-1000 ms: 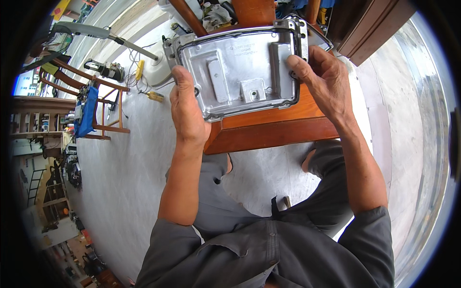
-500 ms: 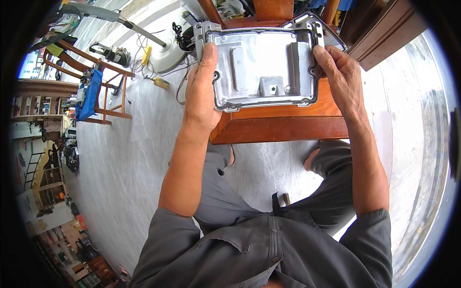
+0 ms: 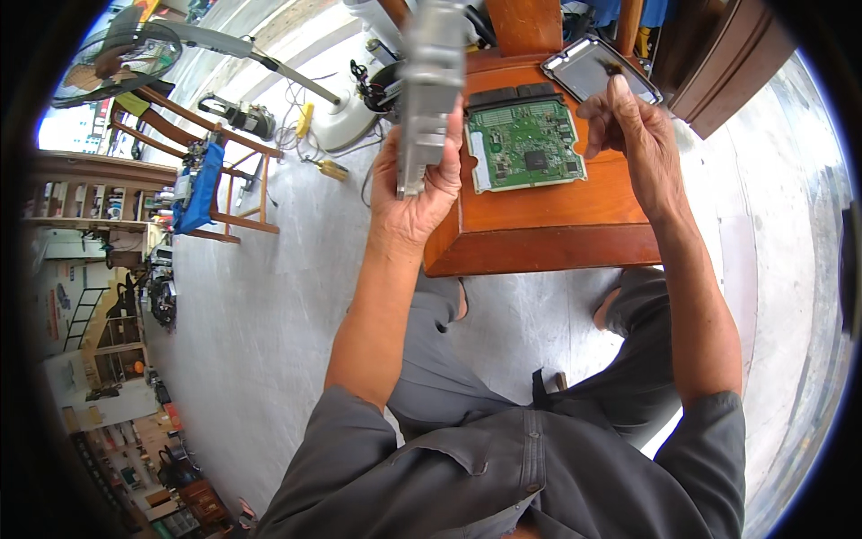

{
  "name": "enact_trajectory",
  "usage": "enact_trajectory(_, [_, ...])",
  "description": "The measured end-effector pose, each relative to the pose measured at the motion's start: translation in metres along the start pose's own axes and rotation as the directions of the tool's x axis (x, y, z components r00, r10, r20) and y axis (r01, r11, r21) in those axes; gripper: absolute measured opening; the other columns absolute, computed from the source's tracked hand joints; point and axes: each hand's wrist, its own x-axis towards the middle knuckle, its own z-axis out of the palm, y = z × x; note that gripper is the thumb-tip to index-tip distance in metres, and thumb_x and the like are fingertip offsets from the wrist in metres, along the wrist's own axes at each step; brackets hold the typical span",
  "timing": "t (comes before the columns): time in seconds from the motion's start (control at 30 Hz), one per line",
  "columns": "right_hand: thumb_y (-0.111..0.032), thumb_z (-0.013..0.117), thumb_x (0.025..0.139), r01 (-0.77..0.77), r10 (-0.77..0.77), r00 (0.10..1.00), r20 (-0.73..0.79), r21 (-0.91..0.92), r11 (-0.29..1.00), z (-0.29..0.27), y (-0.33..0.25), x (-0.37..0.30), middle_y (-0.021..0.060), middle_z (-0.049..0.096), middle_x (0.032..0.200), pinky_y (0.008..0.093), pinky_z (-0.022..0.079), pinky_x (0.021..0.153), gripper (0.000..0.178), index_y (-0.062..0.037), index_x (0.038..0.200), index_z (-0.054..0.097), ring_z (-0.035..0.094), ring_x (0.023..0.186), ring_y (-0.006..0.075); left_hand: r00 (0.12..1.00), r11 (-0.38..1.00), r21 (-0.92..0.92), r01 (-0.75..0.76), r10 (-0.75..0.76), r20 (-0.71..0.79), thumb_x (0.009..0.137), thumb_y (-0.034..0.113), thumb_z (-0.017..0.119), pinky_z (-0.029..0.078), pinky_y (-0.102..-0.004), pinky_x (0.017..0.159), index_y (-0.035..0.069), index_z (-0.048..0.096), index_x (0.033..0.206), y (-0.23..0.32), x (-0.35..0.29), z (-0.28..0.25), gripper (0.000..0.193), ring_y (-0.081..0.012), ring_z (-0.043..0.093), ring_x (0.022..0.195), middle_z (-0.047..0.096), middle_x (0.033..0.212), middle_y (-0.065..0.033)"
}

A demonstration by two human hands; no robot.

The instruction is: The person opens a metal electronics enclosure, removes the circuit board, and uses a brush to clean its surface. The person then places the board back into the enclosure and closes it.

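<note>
My left hand is closed on a silver metal housing, which stands edge-on and tilted up, blurred by motion, so its inside is turned out of sight. On the wooden chair seat lies a green circuit board with dark connectors along its far edge. Just right of the board, my right hand hovers with its thumb raised and its fingers half curled and apart, holding nothing I can see. Behind that hand a flat grey metal cover with a dark rim rests at the seat's far right.
A standing fan's white base is on the floor beyond the chair to the left, among loose cables. A yellow-handled screwdriver lies nearby. Farther left stands a wooden chair with a blue cloth. Brown wooden panelling rises at the right.
The housing has swung from facing me, held in both hands, to edge-on in my left hand. My right hand has let go, and the circuit board on the seat has come into view.
</note>
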Motion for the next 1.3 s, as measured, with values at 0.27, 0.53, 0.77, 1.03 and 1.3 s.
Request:
enact_trajectory(0.27, [-0.052,0.059,0.098,0.003,-0.002,0.996,0.087,-0.019,1.0,0.019,-0.006,-0.003,0.0019,0.06,0.063,0.026,0.048,0.058,0.053,-0.0033,0.082,0.07,0.058,0.058,0.0097,0.976,0.997,-0.051,-0.054,0.063,0.209,0.095,0.013,0.062,0.064,-0.033,0.058,-0.006,0.019,0.153,-0.001,0.002,0.012,0.074,-0.0227,0.073,0.074,0.069,0.087,-0.0126])
enact_trajectory(0.53, [-0.043,0.064,0.098,0.021,-0.006,0.974,0.225,-0.062,0.998,0.038,-0.013,-0.01,-0.0008,0.055,0.063,0.0251,0.046,0.055,0.042,-0.0042,0.08,0.067,0.054,0.06,0.0074,0.936,0.998,-0.065,0.016,0.008,0.353,0.094,-0.004,0.05,0.052,-0.03,0.036,-0.013,0.045,0.124,-0.009,0.004,0.01,0.031,-0.0194,0.056,0.037,0.058,0.056,-0.0125])
enact_trajectory(0.77, [-0.041,0.065,0.098,0.035,-0.008,0.949,0.315,-0.082,0.996,0.044,-0.013,-0.012,-0.0013,0.052,0.063,0.0267,0.043,0.055,0.043,-0.0029,0.076,0.061,0.05,0.061,0.0082,0.868,0.994,-0.002,0.106,-0.092,0.487,0.09,-0.01,0.047,0.052,-0.0325,0.034,-0.01,0.046,0.117,-0.01,-0.002,0.015,0.027,-0.0183,0.049,0.032,0.055,0.051,-0.0133])
enact_trajectory(1.03, [-0.037,0.066,0.097,0.058,-0.009,0.942,0.336,-0.135,0.989,0.05,-0.011,-0.013,-0.0006,0.054,0.064,0.0272,0.044,0.056,0.041,-0.0009,0.079,0.063,0.051,0.061,0.0084,0.854,0.988,0.043,0.148,-0.15,0.499,0.096,-0.002,0.04,0.051,-0.0348,0.034,-0.008,0.046,0.11,-0.009,-0.005,0.016,0.016,-0.0179,0.047,0.031,0.054,0.05,-0.0137])
enact_trajectory(1.3, [-0.039,0.066,0.097,0.073,-0.015,0.943,0.332,-0.164,0.984,0.05,-0.012,-0.011,-0.0001,0.054,0.064,0.0273,0.045,0.055,0.041,-0.0031,0.078,0.065,0.051,0.06,0.0086,0.893,0.991,0.131,0.002,-0.061,0.446,0.1,0.005,0.042,0.051,-0.0353,0.037,-0.005,0.049,0.11,0.002,-0.01,0.015,0.016,-0.017,0.046,0.033,0.051,0.049,-0.0097])
